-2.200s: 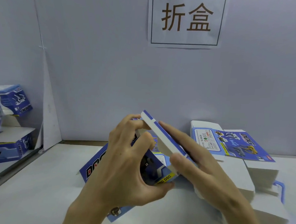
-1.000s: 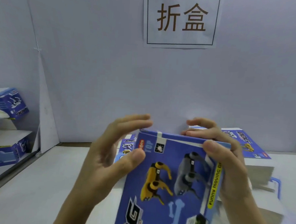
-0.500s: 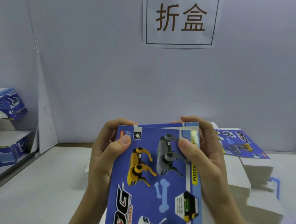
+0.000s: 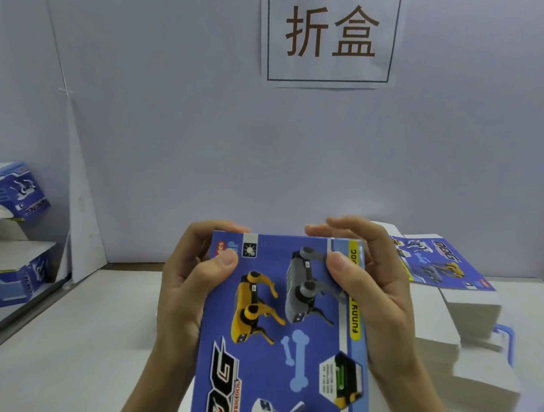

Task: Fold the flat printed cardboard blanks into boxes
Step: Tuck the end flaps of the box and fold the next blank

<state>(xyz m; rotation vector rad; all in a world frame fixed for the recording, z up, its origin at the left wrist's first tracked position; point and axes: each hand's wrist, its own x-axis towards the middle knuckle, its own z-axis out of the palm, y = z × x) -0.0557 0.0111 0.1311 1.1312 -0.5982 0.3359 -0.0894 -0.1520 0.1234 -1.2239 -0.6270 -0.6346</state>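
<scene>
We hold the blue printed box [image 4: 289, 326] above the bench [image 4: 68, 337], its long axis running away from us, printed face up. Our left hand [image 4: 188, 283] and right hand [image 4: 376, 293] grip its far end, thumbs on top.

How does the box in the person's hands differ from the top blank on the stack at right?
The held box is lifted off the table, gripped by both hands, left hand and right hand; the top blank lies flat and untouched on its stack. The box's print faces the camera lengthwise; the blank's runs sideways. Both share blue robot-dog artwork.
</scene>
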